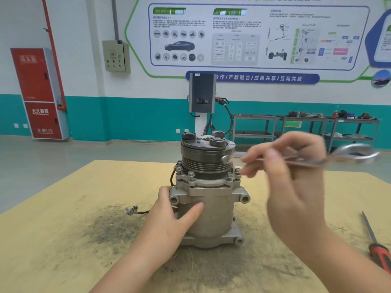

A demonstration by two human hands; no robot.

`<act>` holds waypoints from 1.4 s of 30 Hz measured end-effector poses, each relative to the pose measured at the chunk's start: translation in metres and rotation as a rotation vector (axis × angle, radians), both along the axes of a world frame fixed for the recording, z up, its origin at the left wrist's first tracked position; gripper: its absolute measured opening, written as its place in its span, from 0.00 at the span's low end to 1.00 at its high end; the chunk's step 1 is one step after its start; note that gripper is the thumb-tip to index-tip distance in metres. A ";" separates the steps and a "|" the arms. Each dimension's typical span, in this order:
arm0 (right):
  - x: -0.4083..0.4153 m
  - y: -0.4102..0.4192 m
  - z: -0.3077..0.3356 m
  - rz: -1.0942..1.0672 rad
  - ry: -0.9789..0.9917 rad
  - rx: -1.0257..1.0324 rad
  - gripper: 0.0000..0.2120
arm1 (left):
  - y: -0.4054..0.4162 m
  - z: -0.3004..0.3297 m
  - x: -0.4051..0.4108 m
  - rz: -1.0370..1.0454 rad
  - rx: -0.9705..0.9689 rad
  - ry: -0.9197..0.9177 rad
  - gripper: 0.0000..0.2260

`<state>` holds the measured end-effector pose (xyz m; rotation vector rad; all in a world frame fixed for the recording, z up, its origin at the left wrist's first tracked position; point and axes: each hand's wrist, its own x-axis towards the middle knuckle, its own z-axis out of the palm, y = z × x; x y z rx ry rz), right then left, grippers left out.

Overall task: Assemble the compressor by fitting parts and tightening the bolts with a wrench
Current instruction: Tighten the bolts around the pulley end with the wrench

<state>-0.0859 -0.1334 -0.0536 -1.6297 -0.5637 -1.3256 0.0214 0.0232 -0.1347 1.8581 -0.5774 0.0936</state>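
At the table's (pixel 63 240) centre the compressor (pixel 208 193) stands upright. The left hand (pixel 171 216), reaching in from 7 o'clock, wraps its body, thumb pressed across the front. At 2 o'clock the raised right hand (pixel 294 172) pinches a blurred wrench (pixel 313 158) in curled fingers, level beside the pulley (pixel 206 155). A screwdriver (pixel 376 244) lies at 4 o'clock.

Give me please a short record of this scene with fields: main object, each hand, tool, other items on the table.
main object: compressor, upright on the table
left hand: grips the compressor body, thumb across its front
right hand: holds the wrench, raised beside the pulley, blurred
bolts: several stand on the flange, one at
other items: screwdriver at the table's right edge; wire connector left of the compressor
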 end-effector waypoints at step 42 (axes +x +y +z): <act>0.024 -0.042 0.001 0.373 0.325 0.848 0.07 | 0.001 0.002 -0.004 -0.011 0.000 -0.003 0.22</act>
